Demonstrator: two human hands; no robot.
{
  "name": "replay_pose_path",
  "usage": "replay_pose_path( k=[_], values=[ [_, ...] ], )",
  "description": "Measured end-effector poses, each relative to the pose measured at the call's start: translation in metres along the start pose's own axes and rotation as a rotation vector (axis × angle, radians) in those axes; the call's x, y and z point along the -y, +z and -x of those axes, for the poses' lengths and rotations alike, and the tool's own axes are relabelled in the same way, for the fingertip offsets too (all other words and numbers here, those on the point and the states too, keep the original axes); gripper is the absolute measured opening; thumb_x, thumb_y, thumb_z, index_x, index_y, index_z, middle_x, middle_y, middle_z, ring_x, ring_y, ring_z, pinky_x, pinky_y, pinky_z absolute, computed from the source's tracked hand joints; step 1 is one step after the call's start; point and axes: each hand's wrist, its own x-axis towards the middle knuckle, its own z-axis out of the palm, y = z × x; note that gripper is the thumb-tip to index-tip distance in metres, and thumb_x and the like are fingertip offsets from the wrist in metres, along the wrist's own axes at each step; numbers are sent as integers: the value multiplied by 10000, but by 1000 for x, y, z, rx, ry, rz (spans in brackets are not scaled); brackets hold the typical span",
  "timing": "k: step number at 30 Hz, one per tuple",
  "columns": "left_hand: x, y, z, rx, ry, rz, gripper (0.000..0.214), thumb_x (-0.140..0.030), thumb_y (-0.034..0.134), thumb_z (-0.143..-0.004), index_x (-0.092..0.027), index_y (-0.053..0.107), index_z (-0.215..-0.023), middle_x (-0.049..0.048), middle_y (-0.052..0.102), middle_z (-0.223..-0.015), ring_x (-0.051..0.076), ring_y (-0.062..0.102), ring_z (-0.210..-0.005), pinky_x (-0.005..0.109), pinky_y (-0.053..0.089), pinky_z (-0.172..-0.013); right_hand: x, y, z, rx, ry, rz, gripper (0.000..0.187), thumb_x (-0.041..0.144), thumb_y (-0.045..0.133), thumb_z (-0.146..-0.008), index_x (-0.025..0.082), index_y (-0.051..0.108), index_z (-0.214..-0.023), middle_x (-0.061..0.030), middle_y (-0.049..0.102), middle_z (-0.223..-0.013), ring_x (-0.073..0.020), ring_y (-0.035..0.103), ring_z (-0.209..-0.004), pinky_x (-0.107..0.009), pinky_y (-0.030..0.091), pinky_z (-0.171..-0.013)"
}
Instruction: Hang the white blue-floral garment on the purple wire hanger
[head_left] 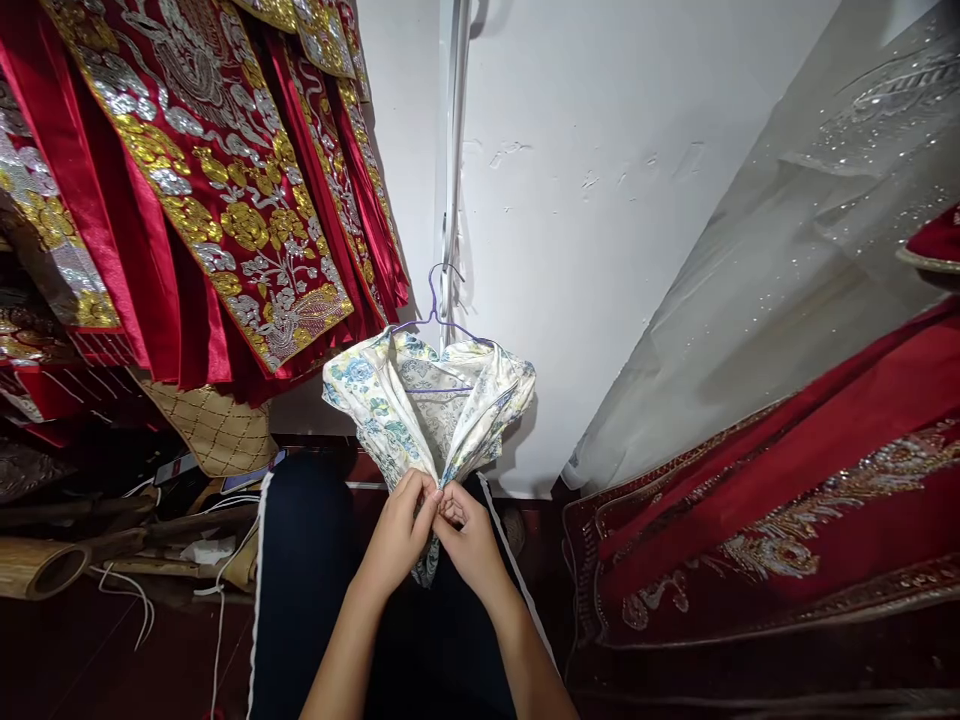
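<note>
Pinching the front edges of the floral garment [420, 400] together with my left hand [397, 540] and right hand [469, 540], I keep it steady on its wire hanger [439, 310].

light is even and fairly bright on the white wall [600, 200] above the fingers [427, 500], where a soft shadow falls beside the floral garment [420, 400]. lower left of the fingers the floor clutter sinks into dim murk. metallic embroidery on the red robes [210, 200] up and left glints. edges bow with wide-angle stretch; focus stays sharp centrally, softer outward.
</note>
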Motion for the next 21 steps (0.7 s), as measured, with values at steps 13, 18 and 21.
replay_pose_path(
  k=[13,18,21],
  values=[
    [-9,-91,-120,6,554,-550,228,-315,454,-978,-214,650,-919,68,618,-828,217,538,-808,357,412,-777,11,-21,5,106,67,68,226,260,636,-830,202,451,-713,42,420,-654,-117,410,-606,-254,323,-580],
    [-49,-126,-184,-55,670,-647,229,-292,462,-964,-174,654,-925,81,600,-863,226,533,-856,353,416,-778,20,-10,18,125,56,88,222,234,626,-830,206,446,-703,41,415,-639,-118,412,-613,-247,342,-576],
    [-48,-133,-189,-90,635,-653,213,-281,483,-949,-160,649,-892,77,595,-846,225,538,-850,334,416,-751,15,-6,22,194,52,134,226,241,616,-838,205,449,-690,40,425,-621,-116,422,-597,-238,337,-553]
  ],
)
